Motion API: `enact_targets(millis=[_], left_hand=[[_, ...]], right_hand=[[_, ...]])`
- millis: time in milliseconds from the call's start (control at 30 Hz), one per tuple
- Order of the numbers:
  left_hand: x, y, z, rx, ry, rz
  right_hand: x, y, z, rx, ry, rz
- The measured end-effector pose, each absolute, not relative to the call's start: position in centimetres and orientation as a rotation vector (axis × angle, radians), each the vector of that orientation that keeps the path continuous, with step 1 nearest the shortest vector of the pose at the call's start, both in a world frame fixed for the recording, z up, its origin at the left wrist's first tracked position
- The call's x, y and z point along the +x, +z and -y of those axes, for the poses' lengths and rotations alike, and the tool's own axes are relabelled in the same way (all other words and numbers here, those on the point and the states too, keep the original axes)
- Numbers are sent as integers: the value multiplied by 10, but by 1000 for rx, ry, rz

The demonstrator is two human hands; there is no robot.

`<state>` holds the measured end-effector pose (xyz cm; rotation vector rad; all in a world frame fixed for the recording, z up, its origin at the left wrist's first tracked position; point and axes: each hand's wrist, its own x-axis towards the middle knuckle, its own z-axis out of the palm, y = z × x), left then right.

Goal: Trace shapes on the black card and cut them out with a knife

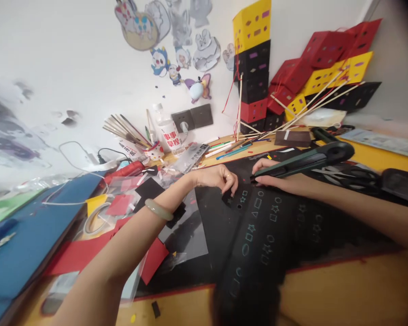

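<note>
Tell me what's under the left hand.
A small black piece shows beneath the fingers of the left hand, with black mat around it. Whatever the hand itself covers cannot be seen.

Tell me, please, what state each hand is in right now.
Left hand: fingers curled over the black surface; its grip cannot be told.
Right hand: closed, holding a dark green tool.

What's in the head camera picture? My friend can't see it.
A person's right hand holds a long dark green tool over a black sheet marked with drawn shapes, the left hand nearby. Behind are stacked red, yellow and black boxes.
</note>
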<state>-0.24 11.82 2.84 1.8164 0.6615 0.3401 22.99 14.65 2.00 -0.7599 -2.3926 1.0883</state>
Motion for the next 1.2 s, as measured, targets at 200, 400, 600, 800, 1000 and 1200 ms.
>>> enact_targets(millis=[200,400,600,800,1000,1200], left_hand=[[4,28,-127,1960,345,-738],[28,28,-95,2186,397,-768],[29,36,-62,2626,431,-749],[20,56,-50,2617,477,-766],[26,70,-58,2747,348,-840],[61,43,-8,2614,378,-1059]], right_hand=[[237,24,-141,-795,1044,2338],[244,25,-126,-884,1027,2241],[251,23,-96,-885,1364,2087],[251,14,-85,-896,1137,2011],[263,16,-76,-1103,664,2127],[307,-13,-89,-917,239,2566]])
